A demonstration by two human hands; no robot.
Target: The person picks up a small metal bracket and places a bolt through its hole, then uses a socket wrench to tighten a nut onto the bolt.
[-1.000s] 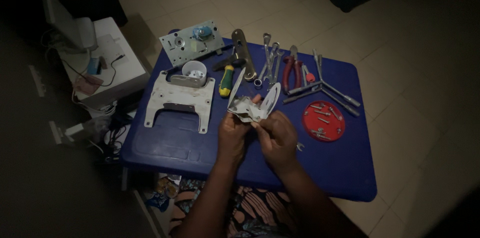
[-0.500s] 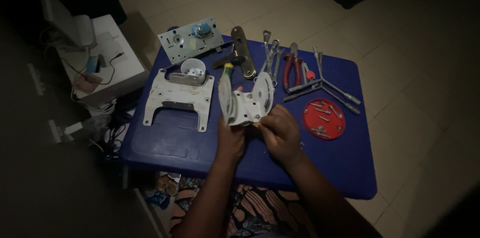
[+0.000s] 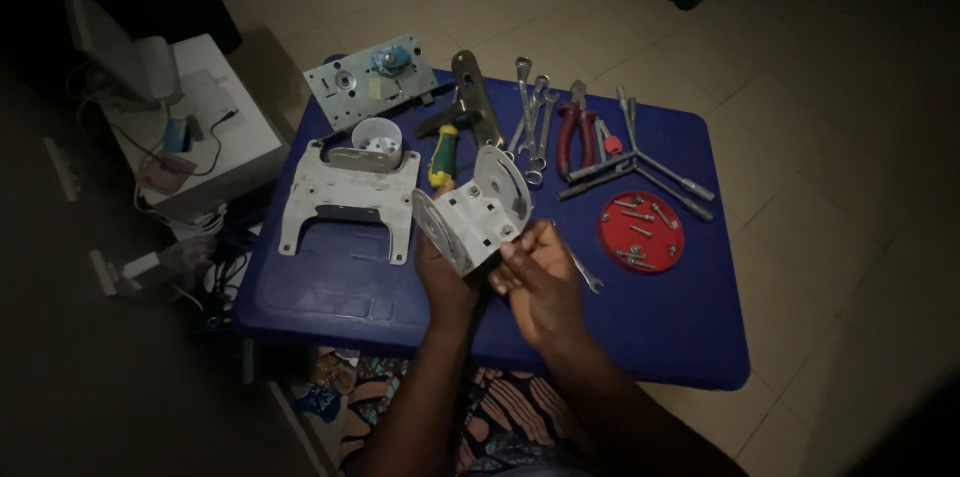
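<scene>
A grey-white metal bracket (image 3: 472,212) with two round side plates and a row of holes is held up over the blue table (image 3: 660,337). My left hand (image 3: 445,277) grips it from below on its left side. My right hand (image 3: 535,272) pinches its lower right edge with the fingertips. Just right of my right hand a small wrench (image 3: 585,272) lies on the table. A yellow-green screwdriver (image 3: 443,157) lies just beyond the bracket.
A flat white metal plate (image 3: 345,199) with a white cup (image 3: 377,140) lies at the left. A door lock body (image 3: 372,79), a brass handle plate (image 3: 473,97), spanners (image 3: 530,122), red pliers (image 3: 575,132), socket rods (image 3: 650,172) and a red lid of screws (image 3: 641,231) surround. A white box (image 3: 200,127) stands beside the table.
The bracket has been turned in my hands, so its holed flat face now points toward me. A small wrench has come into sight beside my right hand.
</scene>
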